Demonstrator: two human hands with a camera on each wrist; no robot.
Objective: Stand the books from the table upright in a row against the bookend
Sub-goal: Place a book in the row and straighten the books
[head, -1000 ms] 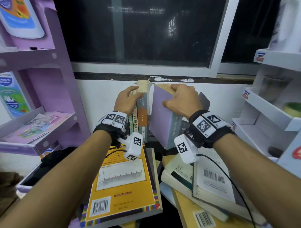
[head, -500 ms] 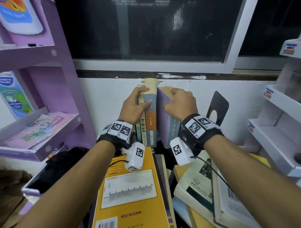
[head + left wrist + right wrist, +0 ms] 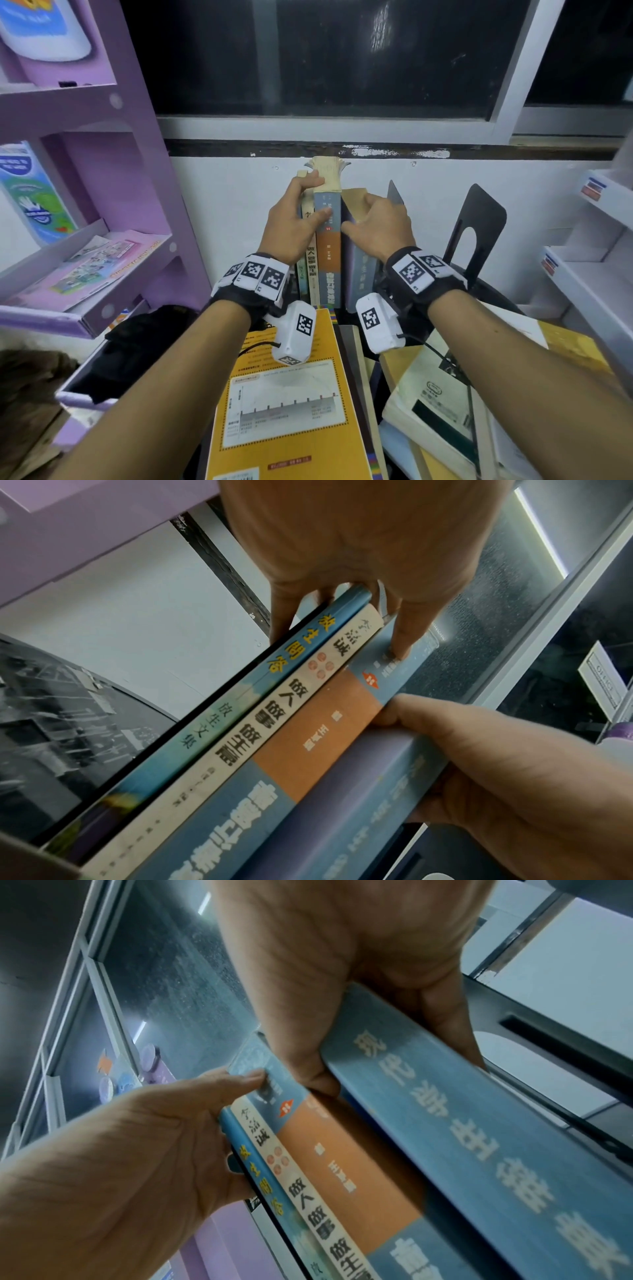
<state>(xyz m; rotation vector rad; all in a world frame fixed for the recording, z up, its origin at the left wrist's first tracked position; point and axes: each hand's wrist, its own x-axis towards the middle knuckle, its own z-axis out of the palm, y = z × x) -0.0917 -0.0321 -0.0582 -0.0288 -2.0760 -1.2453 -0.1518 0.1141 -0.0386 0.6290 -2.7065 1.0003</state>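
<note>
Three books stand upright against the white wall: a thin blue one [image 3: 274, 653], a cream one [image 3: 311, 263] and a blue-and-orange one [image 3: 329, 253]. My left hand [image 3: 294, 222] grips their tops, fingers curled over the page edges and thumb [image 3: 400, 639] on the blue-and-orange spine. My right hand [image 3: 380, 226] grips a purple-covered book with a blue spine [image 3: 359, 277] by its top, upright and pressed against the blue-and-orange book. A black metal bookend [image 3: 479, 236] stands to the right, apart from the row. In the right wrist view black metal [image 3: 548, 1042] shows just beyond the blue spine [image 3: 479, 1137].
Loose books lie flat in front: a yellow one [image 3: 284, 404] under my left wrist, a white one [image 3: 435, 407] and others stacked at the right. A purple shelf unit [image 3: 102, 212] stands left, a white one [image 3: 589, 274] right. A dark window [image 3: 342, 58] is above.
The purple book was tilted away from the row a second ago. My right hand has swung it upright against the blue-and-orange book. The left hand stayed on the standing books.
</note>
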